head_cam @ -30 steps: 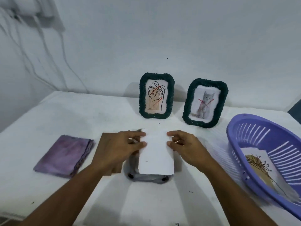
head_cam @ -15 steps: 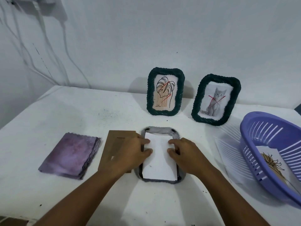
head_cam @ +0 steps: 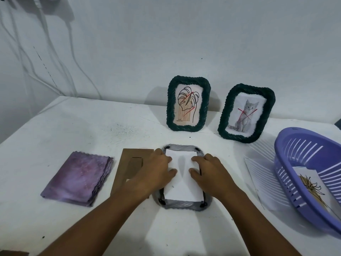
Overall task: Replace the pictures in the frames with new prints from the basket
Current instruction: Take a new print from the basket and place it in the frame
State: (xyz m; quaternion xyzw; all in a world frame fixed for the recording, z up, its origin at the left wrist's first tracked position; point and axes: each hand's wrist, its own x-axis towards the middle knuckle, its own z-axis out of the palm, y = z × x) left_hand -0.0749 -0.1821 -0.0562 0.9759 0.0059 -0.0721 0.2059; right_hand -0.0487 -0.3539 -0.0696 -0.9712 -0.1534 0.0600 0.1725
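Pressing flat-fingered, neither grip curled round anything, the left hand [head_cam: 156, 170] and right hand [head_cam: 208, 172] seat a white paper print [head_cam: 182, 180] in the face-down grey woven frame [head_cam: 184, 205] on the white surface [head_cam: 92, 130], where uneven pressure could crease it.

Head view, forward-down, close over table [head_cam: 73, 126]

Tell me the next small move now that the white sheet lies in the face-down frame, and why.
Probably fetch the brown backing board with the left hand and lay it over the white print. The print already sits inside the grey frame, both hands press it flat, the right hand can keep it down, and the board lies just left, still off.
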